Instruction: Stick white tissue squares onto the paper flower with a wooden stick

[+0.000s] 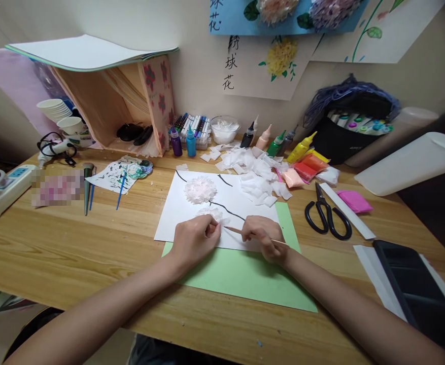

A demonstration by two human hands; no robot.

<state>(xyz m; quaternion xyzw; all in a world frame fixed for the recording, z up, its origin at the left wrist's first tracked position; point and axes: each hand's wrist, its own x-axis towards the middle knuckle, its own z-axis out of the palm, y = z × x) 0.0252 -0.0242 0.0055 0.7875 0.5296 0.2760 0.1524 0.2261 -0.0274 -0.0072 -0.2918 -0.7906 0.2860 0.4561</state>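
Observation:
My left hand (196, 235) is closed at the lower flower, its fingertips pinching what looks like a small piece of white tissue paper (226, 221). In my right hand (265, 236) lies a thin wooden stick (233, 229) with a dark pointed tip, aimed at the left fingertips. Both hands rest on a white sheet of paper (165, 223) with dark painted branch lines. A full, pale pink paper flower (200, 190) stands on the sheet. Below it a smaller white paper flower (211, 213) is partly hidden by my left hand. Green paper (241, 274) lies underneath.
Loose white tissue pieces (250, 175) are heaped at the sheet's far edge. Behind stand paint bottles (275, 144) and a bowl (225, 131). Black-handled scissors (327, 215) and a black case (416, 289) lie right; brushes (122, 190) and a power strip (11, 190) left.

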